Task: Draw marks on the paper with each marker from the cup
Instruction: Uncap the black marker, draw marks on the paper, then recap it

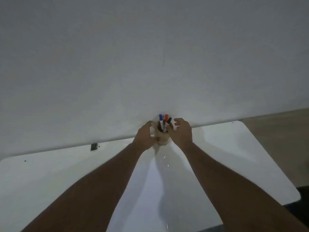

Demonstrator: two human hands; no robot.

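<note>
Three markers: blue-capped (160,118), red-capped (166,118) and black-capped (169,120), standing caps-up in the cup, leaning a little apart
Cup (163,138): tan mug with a handle on its left side, upright at the far edge of the table, close to the wall
Left hand (145,137): at the handle side of the cup, fingers curled about the handle; firm grasp or only touching, cannot tell
Right hand (182,131): just beside the cup's right rim, fingers spread and loosely bent, grasping nothing
Paper (155,190): white sheet lying flat on the table between the forearms, near side of the cup
Table (50,168): white, rounded corners
Wall (150,56): plain grey-white behind the table
</note>
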